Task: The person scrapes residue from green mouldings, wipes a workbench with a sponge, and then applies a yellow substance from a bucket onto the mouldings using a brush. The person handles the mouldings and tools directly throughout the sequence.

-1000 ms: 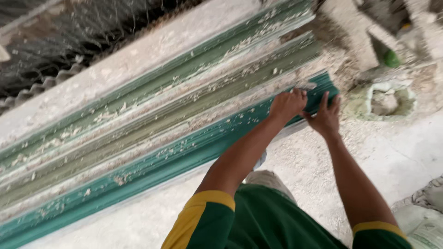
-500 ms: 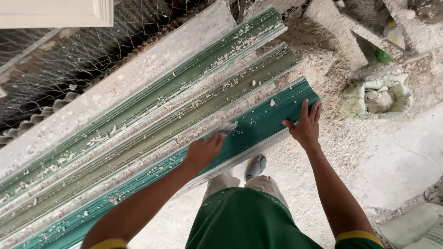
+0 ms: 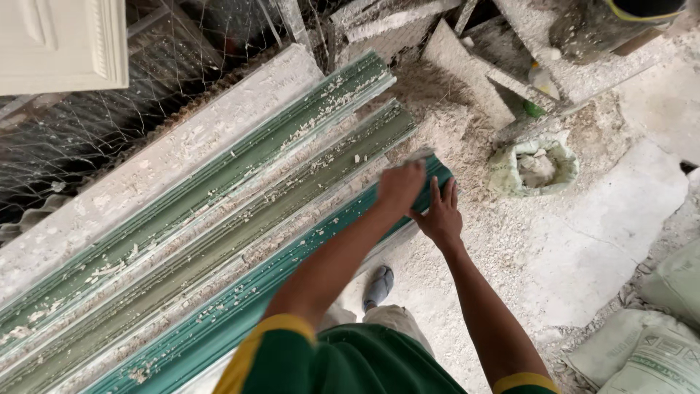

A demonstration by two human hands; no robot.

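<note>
Three long green moulds caked with white plaster crumbs lie side by side on a slant. The nearest one, a teal mould (image 3: 240,310), ends by my hands. My left hand (image 3: 399,186) is closed around a small flat scraper (image 3: 421,155), pressed on the far end of this mould. My right hand (image 3: 440,213) lies flat with spread fingers on the same end, just beside the left hand. The middle olive mould (image 3: 219,241) and the far green mould (image 3: 240,157) lie untouched.
A plaster-crusted bowl (image 3: 536,166) of white chunks sits on the dusty floor to the right. A dark bucket (image 3: 612,25) stands top right, sacks (image 3: 649,350) bottom right. Wire mesh (image 3: 109,138) and a white moulded panel (image 3: 58,44) are at upper left. My shoe (image 3: 378,286) shows below.
My left hand slid along the teal mould from its middle up to the end, beside my right hand. The right hand stayed on the mould's end.
</note>
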